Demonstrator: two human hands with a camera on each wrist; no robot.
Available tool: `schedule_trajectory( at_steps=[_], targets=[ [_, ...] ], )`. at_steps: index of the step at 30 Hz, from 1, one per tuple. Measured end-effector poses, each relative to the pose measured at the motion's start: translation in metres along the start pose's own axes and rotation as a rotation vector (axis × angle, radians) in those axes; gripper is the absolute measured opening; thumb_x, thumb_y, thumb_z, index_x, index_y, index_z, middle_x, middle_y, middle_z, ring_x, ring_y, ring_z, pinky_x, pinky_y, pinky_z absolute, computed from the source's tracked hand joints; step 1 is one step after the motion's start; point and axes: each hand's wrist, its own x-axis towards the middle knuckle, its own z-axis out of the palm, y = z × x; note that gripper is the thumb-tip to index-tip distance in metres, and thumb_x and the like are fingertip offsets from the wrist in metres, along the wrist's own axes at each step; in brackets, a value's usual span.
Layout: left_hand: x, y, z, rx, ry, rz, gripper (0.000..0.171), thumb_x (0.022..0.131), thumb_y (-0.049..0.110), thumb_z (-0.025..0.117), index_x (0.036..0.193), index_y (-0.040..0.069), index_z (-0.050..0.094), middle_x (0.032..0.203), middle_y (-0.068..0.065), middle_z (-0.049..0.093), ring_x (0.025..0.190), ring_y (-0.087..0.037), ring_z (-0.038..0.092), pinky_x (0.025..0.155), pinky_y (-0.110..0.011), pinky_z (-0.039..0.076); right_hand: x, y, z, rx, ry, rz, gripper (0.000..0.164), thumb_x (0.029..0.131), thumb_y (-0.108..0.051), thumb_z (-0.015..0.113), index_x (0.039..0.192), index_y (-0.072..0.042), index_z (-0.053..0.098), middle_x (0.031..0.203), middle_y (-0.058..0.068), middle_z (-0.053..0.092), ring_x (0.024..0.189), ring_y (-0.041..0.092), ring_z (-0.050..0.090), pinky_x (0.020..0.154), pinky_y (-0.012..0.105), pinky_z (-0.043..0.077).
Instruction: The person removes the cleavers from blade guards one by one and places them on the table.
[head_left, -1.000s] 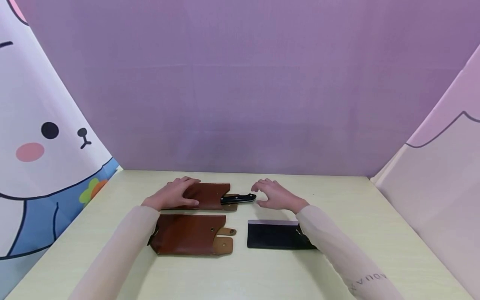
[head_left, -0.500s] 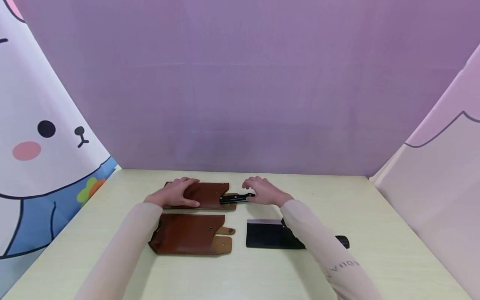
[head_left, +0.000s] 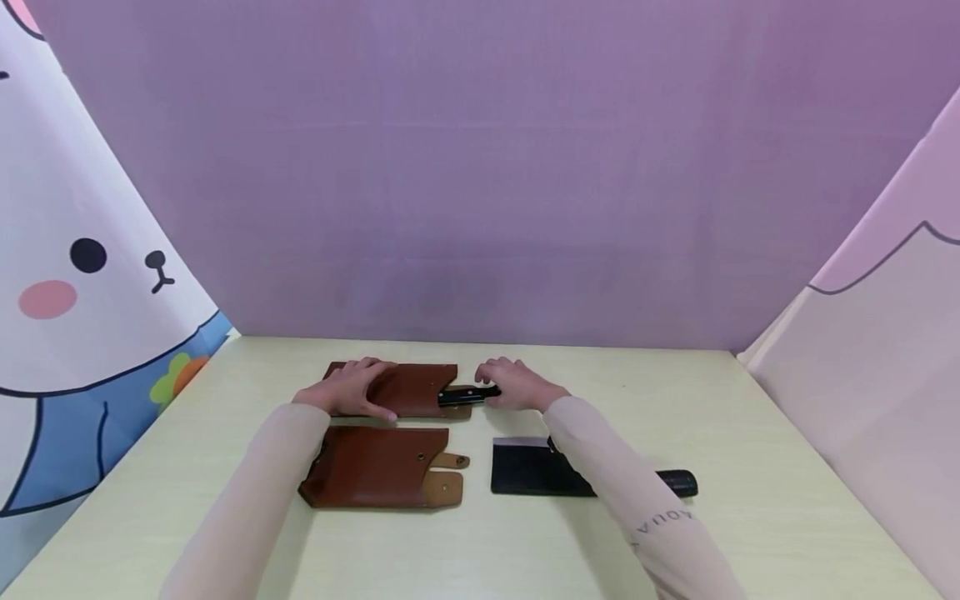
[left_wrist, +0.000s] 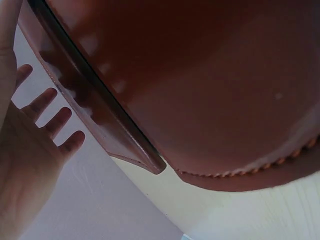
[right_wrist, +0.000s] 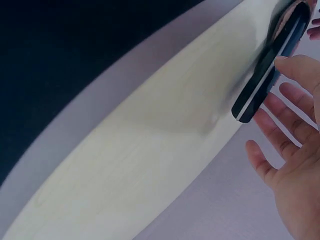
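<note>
At the back of the table, a black knife handle (head_left: 459,397) with rivets sticks out from the right end of a brown leather sheath (head_left: 412,385); the blade is hidden inside. My left hand (head_left: 354,389) lies over the sheath's left part, fingers spread along its far side and thumb on the near side. At the handle's butt is my right hand (head_left: 517,386). In the right wrist view its thumb (right_wrist: 295,67) overlaps the handle, and the other fingers stay loosely extended beyond it.
A second brown leather sheath (head_left: 375,467) with strap flaps lies nearer, below my left hand. To the right lies a black-bladed cleaver (head_left: 517,468) with a pale edge, its handle (head_left: 678,482) pointing right, partly under my right sleeve. A purple cloth (head_left: 480,183) rises behind the table.
My right hand has moved left, from just right of the knife handle to its butt end. The left hand has stayed over the back sheath.
</note>
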Motion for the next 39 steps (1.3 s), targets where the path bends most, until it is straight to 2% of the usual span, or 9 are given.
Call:
schedule_trajectory(
  at_steps=[5,14,27,30,32,34,39],
  targets=[
    [0.000,0.001,0.002,0.007,-0.015,-0.018,0.098,0.067,0.059,0.070,0.143,0.013,0.030,0.143,-0.021,0.030,0.129,-0.044,0.027,0.096,-0.065,0.025,0.002,-0.003,0.003,-0.025,-0.026,0.005,0.032,0.084,-0.013,0.064,0.115,-0.009,0.057,0.110,0.006,0.059,0.104,0.022,0.051,0.090,0.044,0.038],
    [0.000,0.004,0.000,0.037,-0.020,0.001,0.098,0.067,0.057,0.071,0.143,0.010,0.030,0.142,-0.022,0.030,0.128,-0.046,0.027,0.098,-0.064,0.023,0.006,-0.007,0.006,-0.039,-0.033,0.006,0.029,0.083,-0.011,0.064,0.111,-0.010,0.060,0.107,0.005,0.061,0.099,0.020,0.053,0.087,0.042,0.040],
    [0.004,0.002,-0.003,0.071,-0.064,-0.003,0.100,0.068,0.057,0.071,0.145,0.013,0.025,0.148,-0.024,0.018,0.132,-0.050,0.018,0.101,-0.066,0.017,0.012,-0.005,0.012,-0.028,-0.036,0.013,0.028,0.083,-0.011,0.063,0.111,-0.011,0.060,0.106,0.004,0.060,0.100,0.019,0.054,0.087,0.042,0.042],
    [0.009,-0.007,0.004,0.057,-0.064,0.004,0.106,0.063,0.067,0.067,0.145,0.015,0.024,0.149,-0.024,0.018,0.132,-0.050,0.017,0.100,-0.067,0.015,0.012,-0.004,0.013,-0.025,-0.031,0.005,0.027,0.083,-0.010,0.064,0.109,-0.011,0.060,0.104,0.004,0.061,0.098,0.019,0.054,0.086,0.041,0.043],
    [0.012,-0.014,0.010,0.051,-0.050,0.026,0.108,0.061,0.074,0.063,0.146,0.021,0.023,0.148,-0.023,0.019,0.132,-0.050,0.017,0.099,-0.068,0.015,0.012,-0.004,0.014,-0.025,-0.030,0.002,0.026,0.083,-0.010,0.064,0.109,-0.011,0.060,0.103,0.003,0.061,0.098,0.019,0.054,0.086,0.041,0.043],
    [0.012,-0.014,0.010,0.048,-0.048,0.030,0.109,0.058,0.077,0.061,0.145,0.022,0.025,0.147,-0.023,0.021,0.132,-0.049,0.018,0.099,-0.068,0.015,0.012,-0.004,0.014,-0.025,-0.031,0.001,0.026,0.083,-0.010,0.064,0.110,-0.011,0.060,0.103,0.003,0.061,0.098,0.019,0.054,0.085,0.040,0.043],
    [0.002,0.005,-0.003,0.072,-0.068,-0.010,0.103,0.063,0.064,0.069,0.144,0.016,0.028,0.146,-0.023,0.024,0.132,-0.046,0.023,0.100,-0.065,0.020,0.011,-0.004,0.014,-0.028,-0.023,-0.013,0.025,0.084,-0.011,0.064,0.109,-0.010,0.060,0.103,0.004,0.061,0.097,0.020,0.055,0.085,0.041,0.044]
  ],
)
